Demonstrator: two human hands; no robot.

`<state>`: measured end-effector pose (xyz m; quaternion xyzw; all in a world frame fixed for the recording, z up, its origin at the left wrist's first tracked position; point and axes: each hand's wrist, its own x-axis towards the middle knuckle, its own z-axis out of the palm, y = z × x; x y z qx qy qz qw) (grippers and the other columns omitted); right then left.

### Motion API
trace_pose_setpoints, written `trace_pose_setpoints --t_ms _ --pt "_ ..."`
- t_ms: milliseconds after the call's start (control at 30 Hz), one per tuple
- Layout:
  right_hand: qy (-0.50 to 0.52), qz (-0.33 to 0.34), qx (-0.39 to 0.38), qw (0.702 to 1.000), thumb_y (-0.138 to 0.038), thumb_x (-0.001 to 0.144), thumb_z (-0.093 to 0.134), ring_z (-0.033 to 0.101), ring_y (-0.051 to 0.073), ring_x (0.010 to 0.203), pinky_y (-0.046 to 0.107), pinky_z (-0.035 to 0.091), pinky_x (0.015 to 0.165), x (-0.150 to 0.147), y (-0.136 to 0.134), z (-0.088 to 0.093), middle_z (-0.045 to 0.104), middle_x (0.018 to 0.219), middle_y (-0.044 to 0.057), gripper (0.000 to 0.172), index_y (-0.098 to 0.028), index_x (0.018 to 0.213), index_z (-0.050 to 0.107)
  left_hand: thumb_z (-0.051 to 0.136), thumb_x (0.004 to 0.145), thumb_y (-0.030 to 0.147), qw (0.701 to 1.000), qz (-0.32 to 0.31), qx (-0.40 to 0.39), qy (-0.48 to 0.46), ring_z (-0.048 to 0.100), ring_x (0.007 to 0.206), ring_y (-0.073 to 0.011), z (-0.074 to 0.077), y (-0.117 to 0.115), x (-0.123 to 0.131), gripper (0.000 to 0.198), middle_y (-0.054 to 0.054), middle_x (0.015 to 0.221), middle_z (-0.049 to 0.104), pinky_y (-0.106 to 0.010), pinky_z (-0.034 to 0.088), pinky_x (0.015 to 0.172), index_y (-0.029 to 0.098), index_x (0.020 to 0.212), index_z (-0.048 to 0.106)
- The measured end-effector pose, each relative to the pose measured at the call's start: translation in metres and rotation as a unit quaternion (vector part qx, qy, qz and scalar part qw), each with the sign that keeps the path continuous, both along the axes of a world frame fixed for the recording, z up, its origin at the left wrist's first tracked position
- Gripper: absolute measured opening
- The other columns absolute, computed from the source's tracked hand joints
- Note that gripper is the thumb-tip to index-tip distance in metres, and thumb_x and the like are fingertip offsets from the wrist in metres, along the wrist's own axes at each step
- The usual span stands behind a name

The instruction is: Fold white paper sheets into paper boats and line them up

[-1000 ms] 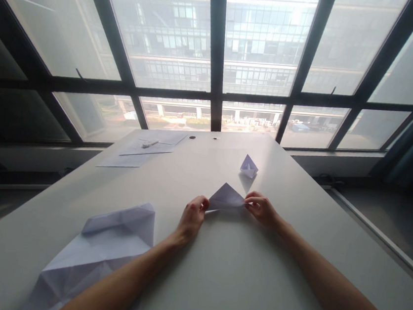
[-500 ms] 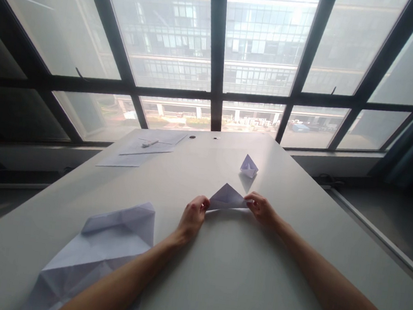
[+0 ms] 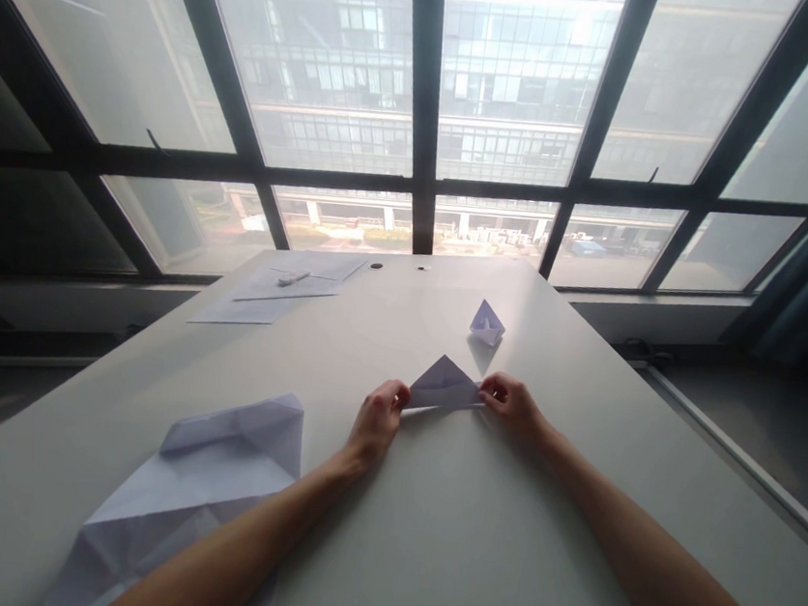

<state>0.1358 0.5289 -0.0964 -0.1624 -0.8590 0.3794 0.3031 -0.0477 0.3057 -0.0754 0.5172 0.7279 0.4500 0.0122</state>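
Note:
A folded sheet of white paper (image 3: 443,382), peaked like a hat with a strip along its lower edge, is held just over the table. My left hand (image 3: 382,411) pinches its left corner. The right corner is gripped between thumb and fingers of my right hand (image 3: 508,399). Just beyond it stands a small paper boat (image 3: 487,323) with a pointed middle. A large creased sheet of paper (image 3: 226,453) lies at the lower left, partly covered by my left forearm.
Flat paper sheets (image 3: 257,311) rest at the table's far left, with a small whitish object (image 3: 294,279) on top. Two round holes sit near the far edge of the white table (image 3: 491,566). Tall windows (image 3: 344,63) rise behind it.
The front of the folded paper has tilted slightly, and its lower strip looks different. My right hand's fingers have curled in closer at the right corner. My left hand stays almost in place.

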Motion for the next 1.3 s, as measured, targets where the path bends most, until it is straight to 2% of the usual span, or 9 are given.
trace_pose_setpoints --t_ms 100,233,367,533,633,767,933,1100,1300 --pt "-0.001 -0.015 0.025 1.0 -0.036 0.078 0.068 0.052 0.016 0.064 0.03 0.045 0.064 -0.0004 -0.0003 0.0002 0.06 0.076 0.001 0.018 -0.02 0.086 0.066 0.049 0.086 0.012 1.0 0.0 -0.004 0.0 0.058 0.076 -0.0166 0.0007 0.0 0.0003 0.013 -0.001 0.079 0.062 -0.027 0.044 0.072 0.019 0.079 0.058" --pt "-0.012 -0.039 0.015 0.999 -0.035 0.078 0.068 0.051 0.016 0.062 0.03 0.044 0.061 0.0001 -0.0011 0.0004 0.057 0.069 -0.001 0.023 -0.02 0.095 0.066 0.05 0.086 0.013 1.0 0.001 -0.009 0.0 0.058 0.076 -0.0164 0.0011 -0.0001 0.0008 0.012 -0.001 0.079 0.062 -0.027 0.044 0.071 0.019 0.078 0.057" --pt "-0.013 -0.043 0.02 0.999 -0.034 0.077 0.069 0.05 0.016 0.062 0.03 0.042 0.061 0.0004 -0.0015 0.0015 0.057 0.069 -0.001 0.022 -0.02 0.092 0.067 0.05 0.086 0.013 1.0 0.004 -0.012 -0.001 0.058 0.076 -0.017 0.0003 0.0005 0.0006 0.012 -0.001 0.079 0.062 -0.027 0.045 0.072 0.019 0.079 0.058" --pt "-0.025 0.0 -0.007 1.0 -0.037 0.074 0.073 0.047 0.015 0.062 0.028 0.041 0.06 0.0026 -0.0001 0.003 0.054 0.07 -0.002 0.027 -0.02 0.095 0.068 0.05 0.086 0.013 1.0 0.005 -0.01 -0.004 0.059 0.077 -0.0173 -0.0007 0.0013 -0.0006 0.013 -0.002 0.08 0.064 -0.028 0.046 0.073 0.019 0.08 0.06" --pt "-0.032 0.024 -0.026 0.999 -0.036 0.074 0.073 0.049 0.014 0.065 0.028 0.043 0.062 0.0046 -0.0002 0.005 0.057 0.079 -0.001 0.026 -0.021 0.095 0.067 0.05 0.086 0.013 1.0 0.008 -0.003 -0.01 0.06 0.076 -0.017 -0.0008 0.0014 -0.0009 0.013 -0.002 0.08 0.065 -0.028 0.046 0.072 0.019 0.08 0.06" --pt "-0.003 0.047 -0.002 0.999 -0.033 0.077 0.069 0.054 0.017 0.079 0.028 0.045 0.069 0.0052 -0.0009 0.0071 0.06 0.099 0.005 0.016 -0.021 0.088 0.067 0.051 0.087 0.015 1.0 0.009 0.003 -0.02 0.06 0.076 -0.0171 -0.0008 0.0015 -0.0009 0.013 -0.002 0.081 0.065 -0.027 0.045 0.07 0.019 0.08 0.061" --pt "-0.031 0.051 -0.053 0.997 -0.034 0.076 0.069 0.047 0.012 0.06 0.025 0.039 0.056 0.0046 0.0007 0.0057 0.061 0.08 0.0 0.021 -0.02 0.09 0.063 0.051 0.086 0.016 1.0 0.011 -0.006 -0.021 0.06 0.077 -0.018 -0.0007 0.0015 -0.0008 0.012 -0.003 0.082 0.066 -0.029 0.047 0.072 0.018 0.081 0.062" --pt "-0.017 0.082 -0.112 0.99 -0.038 0.077 0.07 0.046 0.012 0.06 0.024 0.037 0.056 0.0065 0.0024 0.0059 0.063 0.076 -0.003 0.031 -0.022 0.097 0.052 0.05 0.086 0.016 1.0 0.011 -0.01 -0.019 0.06 0.077 -0.0179 -0.001 0.0012 -0.0012 0.012 -0.003 0.081 0.065 -0.029 0.046 0.072 0.019 0.081 0.06" --pt "0.006 0.097 -0.17 0.981 -0.044 0.084 0.06 0.041 0.011 0.057 0.023 0.029 0.052 0.0086 -0.0001 0.0086 0.053 0.068 -0.005 0.025 -0.024 0.09 0.047 0.05 0.086 0.016 1.0 0.013 0.002 -0.015 0.059 0.075 -0.017 -0.0014 0.0013 -0.0018 0.012 -0.001 0.079 0.064 -0.027 0.044 0.071 0.019 0.079 0.059"
